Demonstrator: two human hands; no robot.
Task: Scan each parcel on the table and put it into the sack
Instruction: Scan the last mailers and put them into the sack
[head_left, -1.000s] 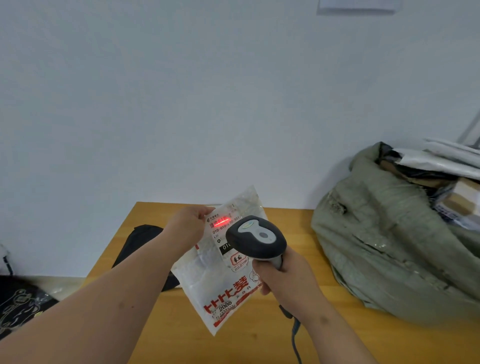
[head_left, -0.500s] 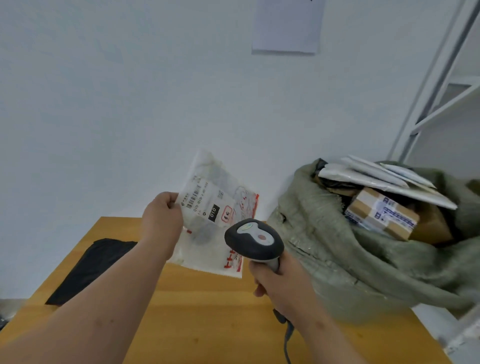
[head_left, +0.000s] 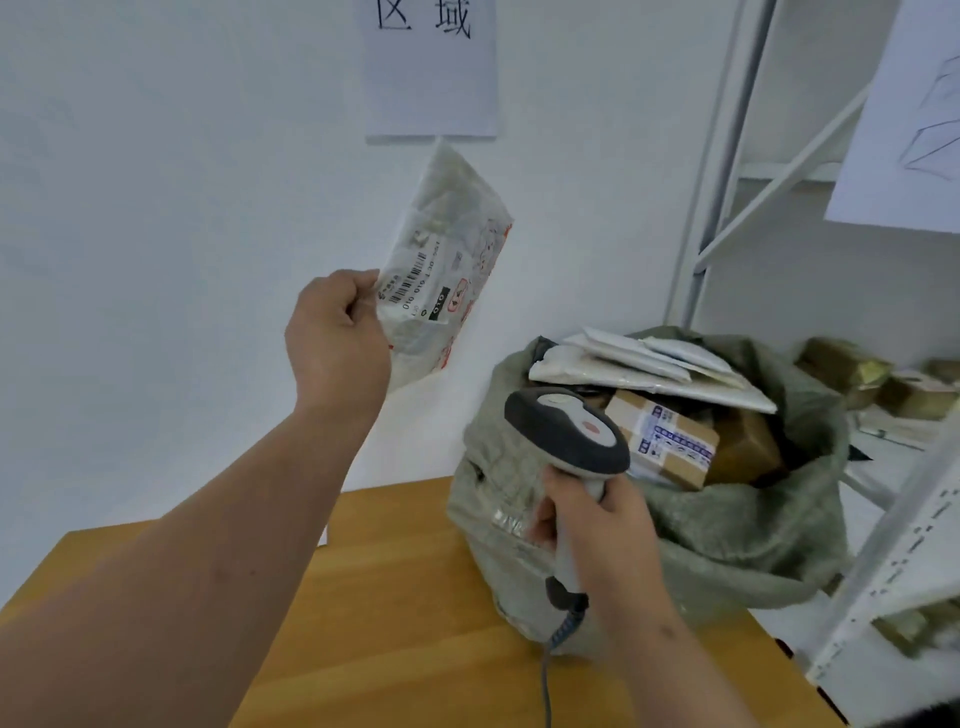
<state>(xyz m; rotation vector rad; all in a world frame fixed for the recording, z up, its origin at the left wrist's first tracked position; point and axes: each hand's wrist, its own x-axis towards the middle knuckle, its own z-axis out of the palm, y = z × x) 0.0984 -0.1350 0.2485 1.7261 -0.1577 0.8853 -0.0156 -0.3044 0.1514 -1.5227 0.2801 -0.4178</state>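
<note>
Both arms raised: left hand (head_left: 337, 340) pinches parcel (head_left: 441, 260) (above sack (head_left: 727, 530)); right hand (head_left: 602, 525) fingers grip scanner (head_left: 569, 434).

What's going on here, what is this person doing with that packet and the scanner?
A person is sorting parcels at a wooden table. The left hand holds a white plastic parcel up in the air by its edge, label facing the camera. The right hand grips a handheld scanner in front of the green sack. The sack stands open on the table, already holding a cardboard box and white mailers. The held parcel is not yet in it.
</note>
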